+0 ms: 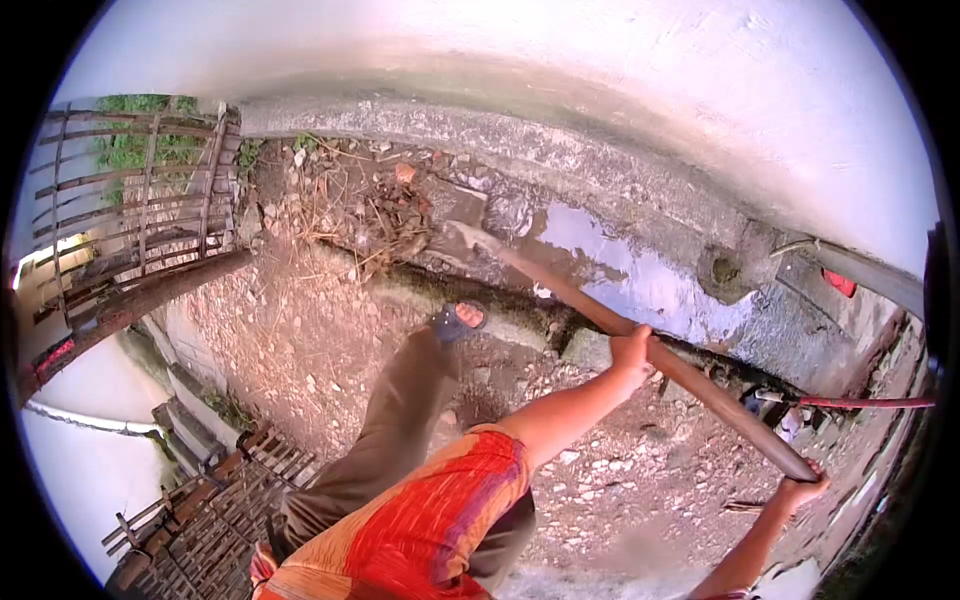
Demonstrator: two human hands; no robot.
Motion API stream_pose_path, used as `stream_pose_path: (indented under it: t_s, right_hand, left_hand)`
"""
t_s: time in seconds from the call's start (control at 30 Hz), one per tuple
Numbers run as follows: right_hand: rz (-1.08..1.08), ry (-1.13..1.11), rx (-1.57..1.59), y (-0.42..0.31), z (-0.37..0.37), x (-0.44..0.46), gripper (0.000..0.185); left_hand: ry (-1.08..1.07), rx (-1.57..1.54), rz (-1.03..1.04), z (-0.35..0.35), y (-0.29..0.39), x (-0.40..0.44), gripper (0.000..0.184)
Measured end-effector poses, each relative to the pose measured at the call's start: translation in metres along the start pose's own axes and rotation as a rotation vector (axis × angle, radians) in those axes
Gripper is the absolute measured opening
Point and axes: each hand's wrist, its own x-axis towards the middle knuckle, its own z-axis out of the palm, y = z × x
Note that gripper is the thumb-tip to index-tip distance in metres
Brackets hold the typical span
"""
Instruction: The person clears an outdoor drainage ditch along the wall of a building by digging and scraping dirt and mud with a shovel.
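Note:
A long wooden-handled hoe (720, 400) slants across the view, its far end down in the muddy drain (620, 270). Its head blends into the mud and is hard to make out. Partway along the shaft, my left hand (632, 354) is wrapped round the wood. At the near end of the handle my right hand (803, 487) grips it, low on the right. A heap of wet debris and twigs (395, 225) lies beside the hoe's far end.
A low concrete ledge and white wall (600, 60) run behind the drain. My sandalled foot (465, 316) stands near the drain's edge on gravel (300, 330). Bamboo fencing (150, 190) rises at left. A red pole (865, 402) lies at right.

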Motion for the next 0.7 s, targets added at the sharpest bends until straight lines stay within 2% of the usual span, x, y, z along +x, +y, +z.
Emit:
stream_pose_path:
  t_s: [0.03, 0.1, 0.13, 0.17, 0.23, 0.3, 0.37, 0.4, 0.5, 0.53, 0.6, 0.63, 0.7]
  right_hand:
    - [0.063, -0.005, 0.021, 0.016, -0.01, 0.004, 0.025]
    - [0.073, 0.143, -0.065, 0.049, 0.039, -0.078, 0.025]
    - [0.122, 0.174, 0.018, 0.083, 0.024, -0.095, 0.025]
    - [0.172, 0.197, 0.122, 0.125, 0.02, -0.11, 0.026]
    - [0.316, 0.183, 0.26, 0.165, 0.044, -0.173, 0.026]
    - [0.487, 0.192, 0.354, 0.198, 0.06, -0.227, 0.023]
    - [0.487, 0.21, 0.262, 0.222, 0.065, -0.278, 0.021]
    - [0.529, 0.24, 0.257, 0.235, 0.061, -0.295, 0.02]
    - [0.64, 0.365, 0.278, 0.287, 0.037, -0.326, 0.017]
    - [0.637, 0.356, 0.28, 0.292, 0.04, -0.332, 0.017]
    - [0.629, 0.355, 0.267, 0.301, 0.046, -0.338, 0.017]
    - [0.621, 0.364, 0.26, 0.304, 0.047, -0.338, 0.017]
    - [0.623, 0.395, 0.254, 0.31, 0.043, -0.34, 0.019]
  left_hand:
    - [0.043, 0.051, 0.025, -0.009, 0.007, 0.005, 0.012]
    - [0.006, 0.277, 0.172, -0.06, 0.012, 0.061, 0.018]
    - [0.066, 0.251, 0.184, -0.087, 0.02, 0.083, 0.016]
    - [0.112, 0.22, 0.213, -0.1, 0.048, 0.096, 0.015]
    - [0.177, 0.25, 0.259, -0.117, 0.115, 0.09, 0.019]
    - [0.191, 0.336, 0.374, -0.158, 0.166, 0.12, 0.018]
    - [0.253, 0.381, 0.369, -0.2, 0.211, 0.148, 0.016]
    - [0.244, 0.223, 0.328, -0.2, 0.229, 0.14, 0.015]
    - [0.248, 0.335, 0.339, -0.217, 0.285, 0.137, 0.012]
    - [0.262, 0.322, 0.327, -0.23, 0.29, 0.158, 0.012]
    - [0.02, 0.199, 0.244, -0.26, 0.304, 0.188, 0.017]
    - [0.113, 0.235, 0.293, -0.26, 0.299, 0.193, 0.014]
    - [0.112, 0.227, 0.324, -0.259, 0.294, 0.186, 0.012]
